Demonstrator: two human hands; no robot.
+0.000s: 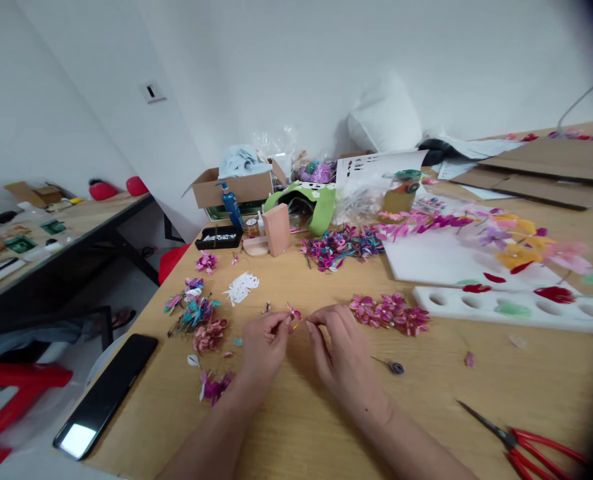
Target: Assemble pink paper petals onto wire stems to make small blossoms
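Over the middle of the table, my left hand pinches a small magenta flower between thumb and forefinger. A thin yellow stem shows just below its petals. Close by on the right, my right hand has thumb and forefinger pressed together; whatever lies between those tips is too fine to make out. A bunch of pink-magenta flowers rests beyond my right hand. Several flower bunches, one teal and purple and one dusty pink, lie left of my left hand. A small dark coil sits right of my right wrist.
Red-handled scissors lie at the front right, a black phone at the left edge. A white tray with round hollows is on the right. A wooden block, blue pump bottle and cardboard box stand behind.
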